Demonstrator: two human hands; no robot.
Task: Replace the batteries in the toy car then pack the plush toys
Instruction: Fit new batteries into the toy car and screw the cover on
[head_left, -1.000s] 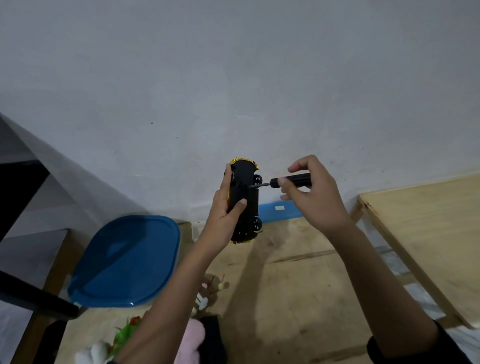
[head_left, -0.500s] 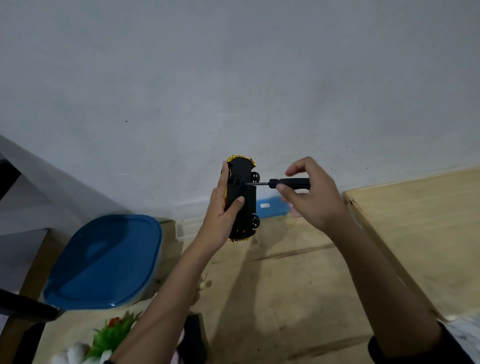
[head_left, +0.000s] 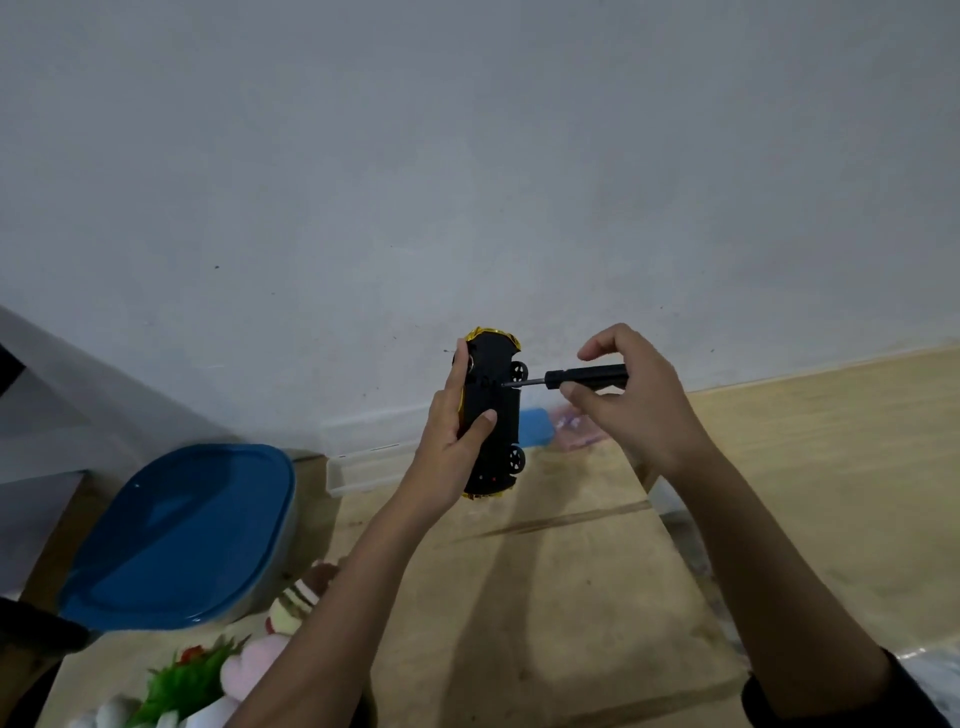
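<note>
A pale grey wall (head_left: 467, 156) fills the upper half of the head view, and below it lies a light wooden tabletop (head_left: 519, 597). The left hand (head_left: 449, 436) grips the toy car (head_left: 496, 410), held up off the tabletop and standing on end: the thumb lies across the black underside, which faces the camera, and the fingers wrap round the far left edge. Gold bodywork shows at the car's top and bottom ends, and two small black wheels show on its right side. The right hand (head_left: 636, 410), just to the right of the left hand, pinches the black handle of a screwdriver (head_left: 587, 376) between thumb and curled fingers; the thin shaft runs level to the left and its tip touches the underside beside the upper wheel. Below and to the left of the left hand sits a container with a blue lid (head_left: 182, 530). Under the left forearm, at the bottom edge, lie the plush toys (head_left: 244, 670), green, pink and white. A clear plastic tray (head_left: 358, 462) sits just left of the left wrist, against the wall.
</note>
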